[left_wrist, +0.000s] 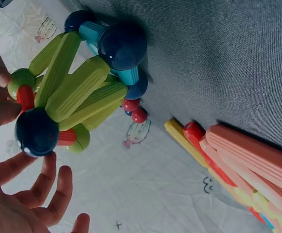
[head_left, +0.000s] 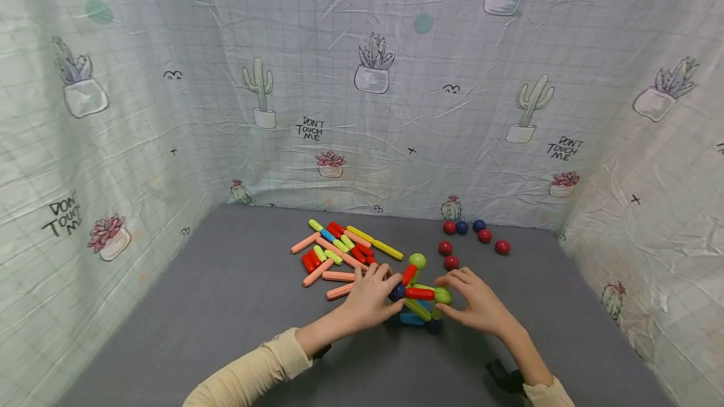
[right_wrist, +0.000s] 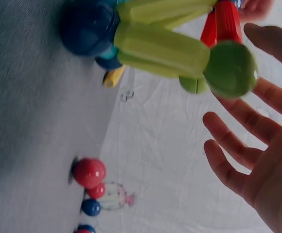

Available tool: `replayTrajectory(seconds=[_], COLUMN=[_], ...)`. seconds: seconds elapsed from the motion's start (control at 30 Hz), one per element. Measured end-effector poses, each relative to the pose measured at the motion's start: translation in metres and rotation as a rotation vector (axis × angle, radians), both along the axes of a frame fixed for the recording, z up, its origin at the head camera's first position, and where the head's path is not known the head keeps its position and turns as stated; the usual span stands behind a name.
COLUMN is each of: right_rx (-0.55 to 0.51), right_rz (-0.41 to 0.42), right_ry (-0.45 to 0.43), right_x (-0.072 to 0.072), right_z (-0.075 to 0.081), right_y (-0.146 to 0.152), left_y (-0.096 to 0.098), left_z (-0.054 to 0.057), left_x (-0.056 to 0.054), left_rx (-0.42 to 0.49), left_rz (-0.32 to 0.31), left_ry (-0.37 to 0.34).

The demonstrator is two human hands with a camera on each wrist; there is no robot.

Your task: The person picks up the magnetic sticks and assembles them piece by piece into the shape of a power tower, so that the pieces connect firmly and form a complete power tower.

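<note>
A toy structure of magnetic sticks and balls stands on the grey table, between the hands. Its base has light-blue sticks (head_left: 411, 319) and dark blue balls (left_wrist: 123, 46), with several yellow-green sticks (left_wrist: 78, 90) rising from it. On top, red sticks (head_left: 420, 294) link a dark blue ball (left_wrist: 37, 132) and two green balls. My left hand (head_left: 370, 296) pinches that upper dark blue ball between thumb and fingers. On the other side, my right hand (head_left: 475, 306) holds the near green ball (right_wrist: 230, 69) with thumb and index finger, its other fingers spread. The farther green ball (head_left: 417, 260) sits behind them.
Left of the structure lies a pile of loose sticks: pink (head_left: 338, 276), red, yellow-green, blue and yellow (head_left: 373, 242). Loose red balls (head_left: 502, 247) and dark blue balls (head_left: 479, 225) rest at the back right. A cactus-print curtain (head_left: 407, 124) surrounds the grey table (head_left: 237, 306).
</note>
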State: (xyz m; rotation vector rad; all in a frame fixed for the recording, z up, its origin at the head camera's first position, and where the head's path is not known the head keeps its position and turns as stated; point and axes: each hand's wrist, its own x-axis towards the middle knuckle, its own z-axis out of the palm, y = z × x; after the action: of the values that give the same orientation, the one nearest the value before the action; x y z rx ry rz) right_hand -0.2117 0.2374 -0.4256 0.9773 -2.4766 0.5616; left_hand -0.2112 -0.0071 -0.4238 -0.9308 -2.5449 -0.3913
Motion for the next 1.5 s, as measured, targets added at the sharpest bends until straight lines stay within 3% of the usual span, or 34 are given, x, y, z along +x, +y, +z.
replayTrajectory(seconds=[0.27,0.4,0.6,0.77,0.93,1.07,1.27,1.4,1.5], right_rx=[0.051,0.059,-0.055,-0.166,-0.095,-0.070,-0.050,-0.041,-0.040], right_rz=[0.067,0.080,0.113,0.094,0.106,0.119,0.081,0.067,0.066], right_ry=[0.013,0.009,-0.053,-0.060,-0.062,-0.031,0.000,0.015,0.018], right_x=[-0.009,-0.010,-0.012,-0.030,-0.043,-0.041,-0.032,-0.028,-0.027], right_z=[0.001,-0.001,0.003,0.005,0.001,-0.003,-0.003,-0.004,-0.005], right_y=[-0.022,-0.022,-0.011,0.003,0.004,0.002,0.002,0.003,0.005], left_y=[0.003,0.002,-0.007,-0.018,-0.025,-0.031,-0.066,-0.109,-0.139], left_z=[-0.002,-0.003,0.000,0.002,0.001,-0.003,-0.020,-0.038,-0.049], left_x=[-0.002,-0.003,-0.009,-0.024,-0.046,-0.063,-0.088,-0.106,-0.113], left_rx=[-0.025,-0.015,-0.010,0.008,0.014,0.020,-0.006,-0.039,-0.112], left_rz=[0.019,0.006,-0.036,-0.151,-0.247,-0.256,-0.135,0.010,0.098], left_ry=[0.051,0.042,0.014,-0.048,-0.129,-0.117,-0.030,-0.052,-0.101])
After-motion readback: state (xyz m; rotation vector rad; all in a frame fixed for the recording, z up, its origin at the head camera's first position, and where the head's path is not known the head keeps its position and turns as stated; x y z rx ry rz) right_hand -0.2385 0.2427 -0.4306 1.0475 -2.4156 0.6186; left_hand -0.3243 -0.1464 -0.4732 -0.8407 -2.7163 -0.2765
